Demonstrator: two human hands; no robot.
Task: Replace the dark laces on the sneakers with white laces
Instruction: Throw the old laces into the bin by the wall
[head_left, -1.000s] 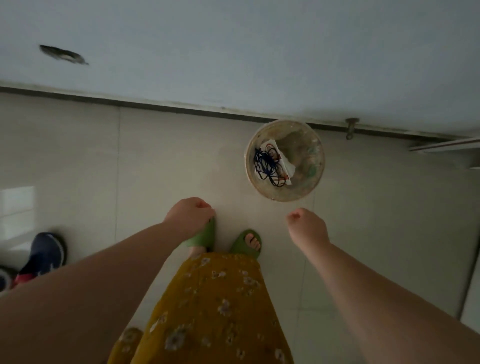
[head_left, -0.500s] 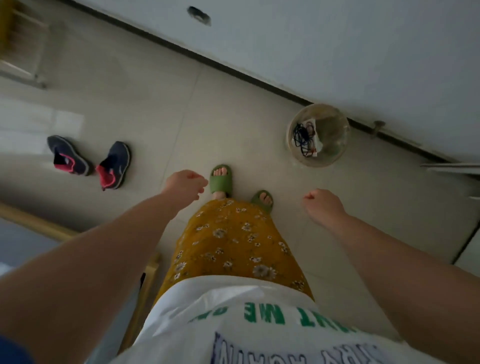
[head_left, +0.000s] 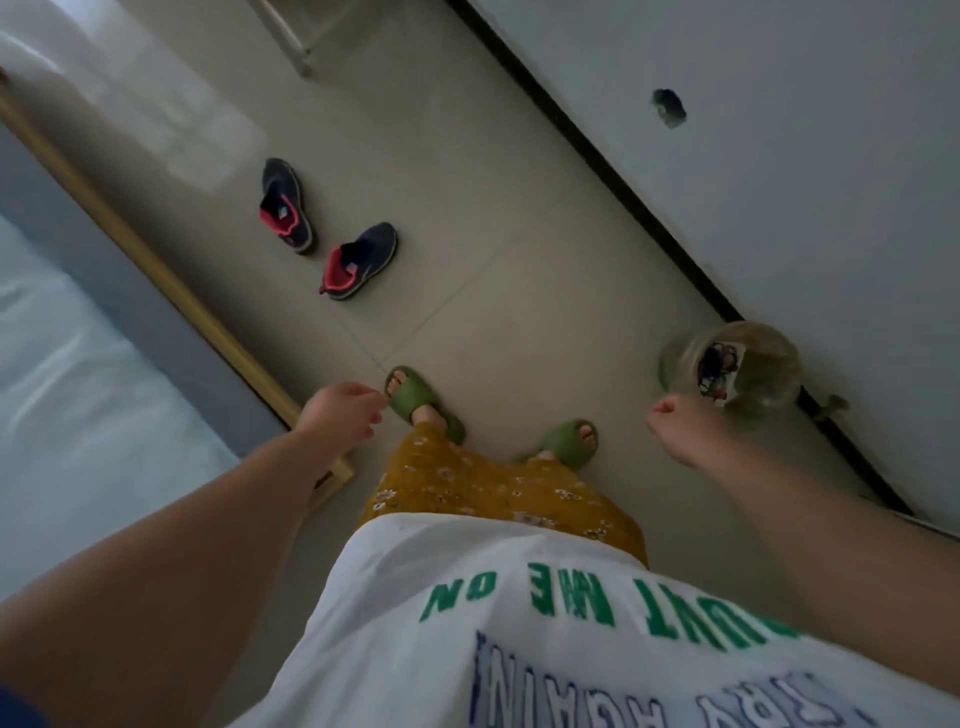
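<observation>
You stand on the pale tiled floor (head_left: 519, 218) in green rubber slippers (head_left: 421, 402). Your left hand (head_left: 343, 418) hangs in front of you with the fingers loosely curled, and it holds nothing. Your right hand (head_left: 685, 426) is closed in a loose fist, also with nothing in it. The two dark blue sneakers with pink lining (head_left: 358, 260) lie on the floor ahead of you to the left, well apart from both hands, with their openings turned toward you. A round clear plastic bin (head_left: 769, 374) stands by the white wall (head_left: 779, 156), just beside your right hand, and a tangle of dark laces (head_left: 719, 366) lies inside it. A bed with a wooden frame (head_left: 171, 291) is on your left.
</observation>
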